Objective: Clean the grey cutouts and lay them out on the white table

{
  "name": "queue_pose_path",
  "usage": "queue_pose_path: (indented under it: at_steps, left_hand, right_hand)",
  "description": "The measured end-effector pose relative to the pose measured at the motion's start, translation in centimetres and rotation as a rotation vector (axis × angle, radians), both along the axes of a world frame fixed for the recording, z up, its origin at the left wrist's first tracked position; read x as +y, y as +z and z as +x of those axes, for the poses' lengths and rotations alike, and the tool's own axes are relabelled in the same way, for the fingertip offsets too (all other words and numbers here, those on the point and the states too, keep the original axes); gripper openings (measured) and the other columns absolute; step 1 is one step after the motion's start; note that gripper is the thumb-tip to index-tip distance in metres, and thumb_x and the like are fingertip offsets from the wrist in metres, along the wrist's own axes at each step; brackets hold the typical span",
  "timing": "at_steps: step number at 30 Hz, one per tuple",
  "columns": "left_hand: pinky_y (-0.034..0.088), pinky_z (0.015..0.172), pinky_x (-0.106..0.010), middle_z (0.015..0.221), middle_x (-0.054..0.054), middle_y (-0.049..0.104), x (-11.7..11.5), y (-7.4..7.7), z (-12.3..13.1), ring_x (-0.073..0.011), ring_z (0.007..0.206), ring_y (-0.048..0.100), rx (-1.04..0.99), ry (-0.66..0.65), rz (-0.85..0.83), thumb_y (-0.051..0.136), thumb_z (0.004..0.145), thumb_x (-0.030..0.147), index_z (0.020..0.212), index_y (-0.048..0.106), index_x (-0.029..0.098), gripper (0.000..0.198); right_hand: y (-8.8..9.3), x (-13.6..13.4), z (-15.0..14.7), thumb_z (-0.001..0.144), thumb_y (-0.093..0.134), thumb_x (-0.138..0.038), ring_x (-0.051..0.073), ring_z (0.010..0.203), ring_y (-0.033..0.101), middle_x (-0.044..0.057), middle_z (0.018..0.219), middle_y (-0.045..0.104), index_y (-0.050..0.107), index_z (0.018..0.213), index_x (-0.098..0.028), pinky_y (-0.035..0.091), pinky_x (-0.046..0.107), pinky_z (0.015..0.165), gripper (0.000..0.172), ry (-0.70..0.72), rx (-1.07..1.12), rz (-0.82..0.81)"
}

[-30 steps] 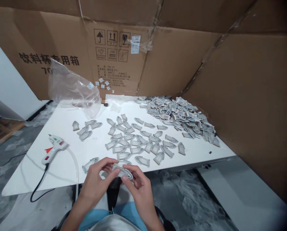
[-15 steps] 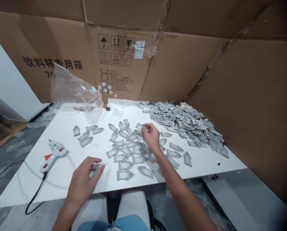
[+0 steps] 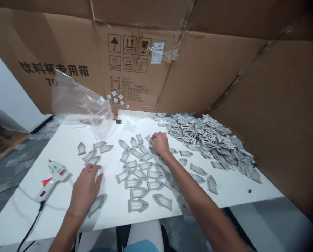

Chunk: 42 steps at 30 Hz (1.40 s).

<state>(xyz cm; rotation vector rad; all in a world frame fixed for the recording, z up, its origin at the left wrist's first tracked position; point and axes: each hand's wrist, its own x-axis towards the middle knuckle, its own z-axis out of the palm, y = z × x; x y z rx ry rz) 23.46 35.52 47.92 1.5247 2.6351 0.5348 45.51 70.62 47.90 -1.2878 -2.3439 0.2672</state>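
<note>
Left hand point(image 3: 86, 183): hung over the white table point(image 3: 114, 218), fingers curled; whether they gripped anything could not be told.
Glue gun point(image 3: 53, 180): lay left of that hand.
Loose grey pieces point(image 3: 137, 205): lay spread mostly between the hands.
Right hand point(image 3: 161, 143): fingertips bent together at one farther piece point(image 3: 148, 138); grip unclear.
Pile point(image 3: 206, 134): sat heaped farther right.
Cardboard point(image 3: 209, 66): stood behind.

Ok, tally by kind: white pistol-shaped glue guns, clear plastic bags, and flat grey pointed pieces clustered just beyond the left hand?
White pistol-shaped glue gun: 1
Clear plastic bag: 1
Flat grey pointed pieces clustered just beyond the left hand: 5
Total: 7
</note>
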Motion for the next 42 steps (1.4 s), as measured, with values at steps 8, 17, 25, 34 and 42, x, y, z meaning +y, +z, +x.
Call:
queue_pose_path:
  at_steps: [8,17,25,34,42]
  left_hand:
    - [0.046,0.078,-0.035,0.119,-0.008,0.073,0.6,-0.1,-1.0,-0.0275,0.101,0.071,-0.066,0.052,-0.099,0.043,0.107,0.027,0.122,0.066,0.025,0.027]
    - [0.047,0.080,-0.036,0.121,-0.010,0.072,0.3,-0.6,-2.0,-0.0287,0.105,0.070,-0.118,0.055,-0.049,0.050,0.102,0.037,0.116,0.066,0.023,0.025]
    - [0.044,0.077,-0.033,0.108,-0.006,0.073,-0.4,0.2,-1.8,-0.0261,0.098,0.070,-0.194,0.079,-0.035,0.053,0.101,0.038,0.103,0.063,0.025,0.017]
    - [0.042,0.070,-0.029,0.090,0.000,0.075,-0.7,0.3,-0.6,-0.0216,0.080,0.068,-0.278,0.127,0.115,0.054,0.102,0.042,0.099,0.062,0.028,0.017]
    - [0.048,0.073,-0.031,0.081,0.003,0.072,-3.2,0.6,1.5,-0.0205,0.074,0.067,-0.382,0.186,0.279,0.060,0.099,0.053,0.105,0.065,0.029,0.025]
  right_hand:
    - [-1.1,0.0,2.0,0.093,0.068,-0.021,0.023,0.093,0.059,0.005,0.088,0.073,0.074,0.086,-0.020,0.040,0.034,0.095,0.009,0.037,-0.008,-0.013]
    - [-1.0,1.2,2.9,0.098,0.065,-0.035,0.026,0.110,0.056,0.010,0.110,0.070,0.076,0.100,-0.021,0.040,0.036,0.102,0.017,-0.104,-0.016,0.036]
    - [0.8,5.8,11.1,0.092,0.066,-0.022,0.045,0.132,0.041,0.027,0.141,0.058,0.075,0.119,-0.015,0.031,0.061,0.107,0.029,-0.459,-0.157,0.098]
    - [0.2,5.6,13.0,0.104,0.052,-0.029,0.042,0.132,0.043,0.025,0.133,0.065,0.075,0.116,-0.013,0.030,0.059,0.110,0.030,-0.348,-0.191,0.124]
    - [1.6,3.0,12.4,0.099,0.052,-0.029,0.043,0.130,0.044,0.024,0.129,0.066,0.069,0.112,-0.015,0.033,0.061,0.111,0.026,-0.242,0.058,0.132]
